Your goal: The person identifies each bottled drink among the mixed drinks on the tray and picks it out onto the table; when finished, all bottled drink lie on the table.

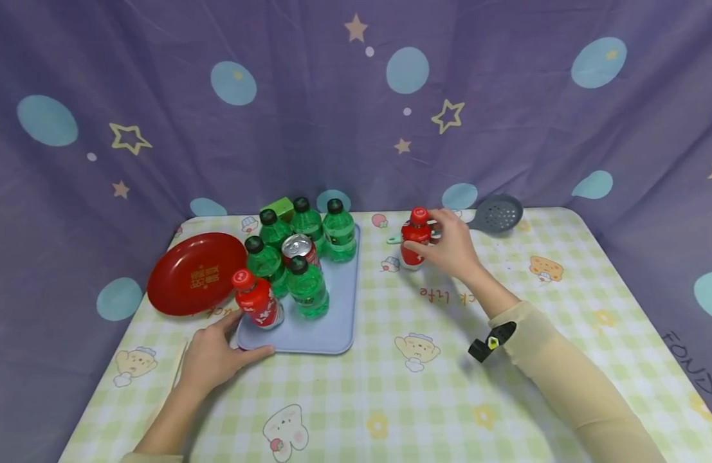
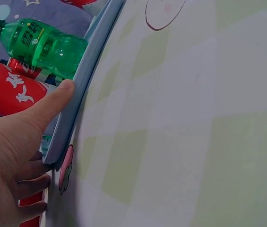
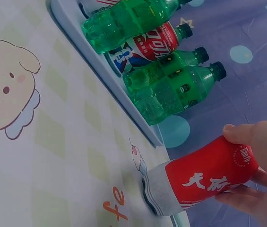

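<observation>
My left hand (image 1: 212, 355) holds the front-left corner of a light blue tray (image 1: 339, 321), its thumb along the front rim and its fingers round the left side. On the tray, a red bottle (image 1: 260, 302) stands beside that hand. Several green bottles (image 1: 309, 292) with black caps and a red soda can (image 1: 298, 246) stand there too. Right of the tray, my right hand (image 1: 451, 247) grips another red bottle (image 3: 204, 177) between thumb and fingers near its upper part. That bottle is upright at the table; whether its base touches the cloth, I cannot tell.
A red plate (image 1: 179, 283) lies left of the tray. Behind the right hand lies a grey skimmer (image 1: 499, 215), its handle partly hidden by the hand and bottle. A green box (image 1: 283, 208) shows behind the green bottles. A purple curtain (image 1: 309, 128) hangs along the back of the table.
</observation>
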`<state>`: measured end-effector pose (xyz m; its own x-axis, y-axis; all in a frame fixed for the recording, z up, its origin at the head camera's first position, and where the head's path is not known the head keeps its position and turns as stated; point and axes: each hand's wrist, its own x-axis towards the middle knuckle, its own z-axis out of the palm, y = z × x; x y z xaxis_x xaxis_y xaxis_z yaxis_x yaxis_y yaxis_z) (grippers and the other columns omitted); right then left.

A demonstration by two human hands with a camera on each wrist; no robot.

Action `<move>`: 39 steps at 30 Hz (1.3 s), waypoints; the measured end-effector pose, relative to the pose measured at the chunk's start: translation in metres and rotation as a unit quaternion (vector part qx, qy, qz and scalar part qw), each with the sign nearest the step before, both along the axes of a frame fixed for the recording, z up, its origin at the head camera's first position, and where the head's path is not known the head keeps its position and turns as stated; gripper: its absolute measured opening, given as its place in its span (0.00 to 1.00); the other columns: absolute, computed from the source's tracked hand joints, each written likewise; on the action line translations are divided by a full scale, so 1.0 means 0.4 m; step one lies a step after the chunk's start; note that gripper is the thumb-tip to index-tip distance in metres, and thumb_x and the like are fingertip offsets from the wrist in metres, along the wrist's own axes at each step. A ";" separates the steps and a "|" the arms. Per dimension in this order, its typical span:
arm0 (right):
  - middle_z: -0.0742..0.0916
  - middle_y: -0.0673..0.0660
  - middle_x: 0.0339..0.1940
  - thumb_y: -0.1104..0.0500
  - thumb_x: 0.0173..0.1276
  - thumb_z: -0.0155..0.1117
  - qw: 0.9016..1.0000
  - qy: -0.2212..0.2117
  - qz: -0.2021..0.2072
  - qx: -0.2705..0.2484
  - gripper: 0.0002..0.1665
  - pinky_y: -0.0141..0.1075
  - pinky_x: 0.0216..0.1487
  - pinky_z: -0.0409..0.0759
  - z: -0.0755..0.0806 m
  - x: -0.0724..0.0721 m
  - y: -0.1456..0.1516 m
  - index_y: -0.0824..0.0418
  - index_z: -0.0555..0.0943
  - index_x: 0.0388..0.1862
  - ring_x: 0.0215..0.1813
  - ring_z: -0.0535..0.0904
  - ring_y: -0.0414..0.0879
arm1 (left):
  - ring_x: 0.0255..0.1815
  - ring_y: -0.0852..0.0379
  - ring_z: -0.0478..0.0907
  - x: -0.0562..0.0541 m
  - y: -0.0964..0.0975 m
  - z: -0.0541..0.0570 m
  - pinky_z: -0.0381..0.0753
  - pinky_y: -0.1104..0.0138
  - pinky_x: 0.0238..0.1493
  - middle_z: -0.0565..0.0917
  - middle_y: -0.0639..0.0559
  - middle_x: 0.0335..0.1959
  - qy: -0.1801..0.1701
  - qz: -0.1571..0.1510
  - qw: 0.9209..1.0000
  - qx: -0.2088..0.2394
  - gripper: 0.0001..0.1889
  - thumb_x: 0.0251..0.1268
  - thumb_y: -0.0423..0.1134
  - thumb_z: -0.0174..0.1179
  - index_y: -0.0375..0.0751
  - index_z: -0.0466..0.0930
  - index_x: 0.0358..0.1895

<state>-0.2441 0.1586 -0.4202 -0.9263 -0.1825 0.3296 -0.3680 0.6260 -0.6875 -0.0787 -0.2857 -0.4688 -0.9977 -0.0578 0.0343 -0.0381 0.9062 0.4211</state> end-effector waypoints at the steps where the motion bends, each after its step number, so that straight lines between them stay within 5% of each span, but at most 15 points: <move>1: 0.85 0.64 0.57 0.53 0.59 0.86 1.000 0.000 0.001 -0.001 0.38 0.53 0.50 0.92 0.001 -0.001 -0.001 0.65 0.81 0.65 0.53 0.89 0.61 | 0.61 0.28 0.85 -0.001 -0.001 0.001 0.86 0.37 0.58 0.85 0.31 0.64 -0.001 0.000 1.000 0.000 0.56 0.44 0.71 0.81 0.34 0.78 0.72; 13: 0.87 0.63 0.59 0.52 0.61 0.83 1.000 0.000 0.018 -0.004 0.36 0.55 0.57 0.90 0.035 -0.006 0.010 0.64 0.81 0.65 0.56 0.90 0.62 | 0.60 0.28 0.85 -0.003 0.003 0.014 0.86 0.37 0.56 0.85 0.30 0.63 0.005 -0.008 1.000 -0.010 0.56 0.43 0.70 0.82 0.32 0.79 0.70; 22: 0.86 0.60 0.62 0.52 0.62 0.83 0.998 0.036 0.051 -0.013 0.34 0.53 0.67 0.85 0.152 -0.044 -0.022 0.60 0.82 0.65 0.62 0.86 0.59 | 0.59 0.29 0.85 -0.004 0.006 0.012 0.87 0.38 0.55 0.85 0.29 0.62 0.007 -0.012 1.000 -0.013 0.55 0.43 0.69 0.82 0.32 0.79 0.69; 30: 0.86 0.55 0.68 0.49 0.65 0.81 0.993 0.054 0.103 0.000 0.36 0.48 0.71 0.83 0.249 -0.048 -0.128 0.57 0.80 0.69 0.70 0.84 0.55 | 0.60 0.28 0.85 -0.002 0.003 0.014 0.87 0.37 0.54 0.84 0.29 0.64 -0.003 -0.006 1.000 -0.019 0.57 0.42 0.71 0.82 0.31 0.79 0.70; 39: 0.85 0.55 0.71 0.48 0.70 0.77 0.989 0.037 0.140 0.004 0.34 0.45 0.69 0.85 0.244 -0.069 -0.237 0.55 0.79 0.71 0.69 0.85 0.53 | 0.62 0.27 0.84 -0.005 0.005 0.016 0.86 0.36 0.55 0.82 0.28 0.65 -0.013 -0.005 1.000 -0.019 0.57 0.43 0.70 0.82 0.31 0.78 0.71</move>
<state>-0.2715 0.0638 -0.3225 -0.8121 -0.4316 0.3927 -0.5775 0.4979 -0.6470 -0.0806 -0.2837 -0.4624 -0.9989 -0.0465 0.0111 -0.0387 0.9223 0.3846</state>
